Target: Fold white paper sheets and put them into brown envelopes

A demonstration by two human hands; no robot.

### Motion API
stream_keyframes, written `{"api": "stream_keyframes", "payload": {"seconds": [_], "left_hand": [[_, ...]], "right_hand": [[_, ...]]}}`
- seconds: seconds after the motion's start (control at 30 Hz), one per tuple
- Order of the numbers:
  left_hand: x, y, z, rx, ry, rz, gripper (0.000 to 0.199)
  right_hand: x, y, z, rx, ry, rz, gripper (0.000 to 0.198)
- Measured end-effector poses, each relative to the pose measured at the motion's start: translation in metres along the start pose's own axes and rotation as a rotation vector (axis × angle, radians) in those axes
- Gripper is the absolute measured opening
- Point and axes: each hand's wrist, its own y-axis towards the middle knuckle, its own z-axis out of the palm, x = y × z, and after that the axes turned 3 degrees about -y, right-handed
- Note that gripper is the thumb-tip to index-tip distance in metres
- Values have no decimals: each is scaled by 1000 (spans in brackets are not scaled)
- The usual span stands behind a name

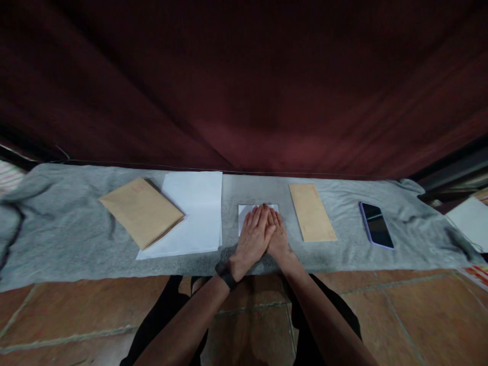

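A small folded white paper (242, 216) lies on the grey cloth in front of me, mostly covered by my hands. My left hand (254, 231) rests flat on it with the fingers stretched out, partly overlapping the other hand. My right hand (279, 238) also lies flat on the paper, its fingers extended beneath the left fingers. To the right of my hands is a single brown envelope (312, 212). Left of them lie white paper sheets (198, 213), and a stack of brown envelopes (141, 211) overlaps their left side.
Grey cloth (68, 218) with wrinkles covers the long narrow surface. A phone (376, 224) in a purple case lies at the right. Behind the surface hangs a dark red curtain (244, 101). Tiled floor (400, 305) shows below, and papers (470, 221) sit at the far right.
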Motion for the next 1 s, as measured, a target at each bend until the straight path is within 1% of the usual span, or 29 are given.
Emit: {"api": "stream_keyframes", "payload": {"seconds": [0.1, 0.2, 0.33, 0.5, 0.67, 0.83, 1.0], "left_hand": [[1, -4, 16, 42, -3, -7, 63], [10, -6, 22, 57, 34, -48, 65], [19, -7, 21, 62, 96, -101, 65], [25, -10, 20, 60, 158, -124, 67], [34, -13, 21, 15, 185, -118, 62], [42, -15, 19, 9, 190, -128, 61], [43, -15, 16, 4, 190, -136, 61]], "right_hand": [[-1, -3, 3, -18, -11, -11, 64], [-1, -2, 2, -13, -4, -12, 63], [0, 3, -1, 3, 8, 36, 56], [-3, 3, -3, 0, 17, 98, 58], [-17, -1, -2, -16, 28, 136, 60], [-32, -8, -1, -41, 38, 155, 60], [-42, -15, -11, -50, 48, 215, 58]]}}
